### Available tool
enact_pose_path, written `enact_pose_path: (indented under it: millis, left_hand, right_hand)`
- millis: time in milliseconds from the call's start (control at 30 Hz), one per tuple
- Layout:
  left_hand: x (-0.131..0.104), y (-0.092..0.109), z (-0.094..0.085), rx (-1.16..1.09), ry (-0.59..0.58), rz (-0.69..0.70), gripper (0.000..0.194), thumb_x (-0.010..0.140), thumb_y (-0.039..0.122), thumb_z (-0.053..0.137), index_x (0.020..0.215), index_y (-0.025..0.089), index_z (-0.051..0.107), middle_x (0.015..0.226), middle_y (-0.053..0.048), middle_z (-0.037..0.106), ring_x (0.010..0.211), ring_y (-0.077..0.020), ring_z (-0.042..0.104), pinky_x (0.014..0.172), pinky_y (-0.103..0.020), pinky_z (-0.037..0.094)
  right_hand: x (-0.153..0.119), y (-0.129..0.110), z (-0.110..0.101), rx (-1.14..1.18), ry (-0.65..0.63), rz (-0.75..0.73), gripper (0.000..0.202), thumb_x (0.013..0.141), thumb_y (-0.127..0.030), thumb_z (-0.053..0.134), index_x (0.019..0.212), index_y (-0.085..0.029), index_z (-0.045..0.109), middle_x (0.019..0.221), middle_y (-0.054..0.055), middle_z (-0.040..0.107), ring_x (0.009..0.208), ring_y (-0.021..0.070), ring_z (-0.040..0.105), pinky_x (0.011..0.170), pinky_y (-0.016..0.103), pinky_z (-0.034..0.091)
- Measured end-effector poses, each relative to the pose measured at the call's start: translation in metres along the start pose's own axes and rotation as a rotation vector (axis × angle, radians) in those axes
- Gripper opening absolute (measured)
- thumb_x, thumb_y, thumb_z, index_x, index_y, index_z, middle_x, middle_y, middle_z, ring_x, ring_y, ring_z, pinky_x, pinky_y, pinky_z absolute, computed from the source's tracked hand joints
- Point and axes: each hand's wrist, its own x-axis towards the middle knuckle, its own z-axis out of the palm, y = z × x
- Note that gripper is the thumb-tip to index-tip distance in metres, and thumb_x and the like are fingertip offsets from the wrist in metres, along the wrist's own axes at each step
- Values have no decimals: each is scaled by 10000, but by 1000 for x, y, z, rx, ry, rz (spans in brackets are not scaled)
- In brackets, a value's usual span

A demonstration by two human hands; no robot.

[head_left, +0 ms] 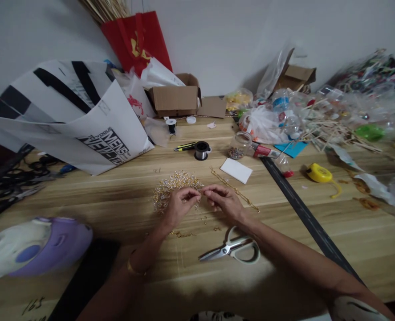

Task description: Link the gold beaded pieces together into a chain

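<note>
My left hand [181,203] and my right hand [224,201] meet fingertip to fingertip over the table, each closed in a pinch. Whatever sits between the fingers is too small to make out. Behind and beside my left hand lies a heap of gold and silver beaded chain [177,182]. To the right of my right hand stretches a gold chain [237,191]. A short gold chain piece [183,234] and a few tiny gold bits [216,229] rest nearer to me. White-handled scissors [232,249] lie below my right wrist.
Behind the heap stand a wire spool [201,150] and a bead jar [239,146], with a white card [236,170] nearby. A yellow tape measure [319,173] lies right, past a black strip [297,205]. A large white bag [73,133] and a purple-white object [46,247] occupy the left.
</note>
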Motion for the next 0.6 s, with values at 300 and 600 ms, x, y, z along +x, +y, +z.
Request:
enact_pose_path:
  millis: [300,600]
  left_hand:
    - [-3,6,2,53,11,11,74,779,201,586,791,141,627,779,-40,647,728,-142,602,675,-242,469]
    - [-13,33,3,288,56,120,131,829,284,550,791,159,566,771,-28,620,737,-141,573,695,-257,448]
  right_hand:
    - [-1,-8,7,59,-24,-48,217,765,-379,650,818,-169,631,615,-19,575,534,88,519,458,179,435]
    - [-9,-19,-4,-784,-114,-529,147,905,-241,472,889,-163,595,796,59,632,720,150,585,654,258,454]
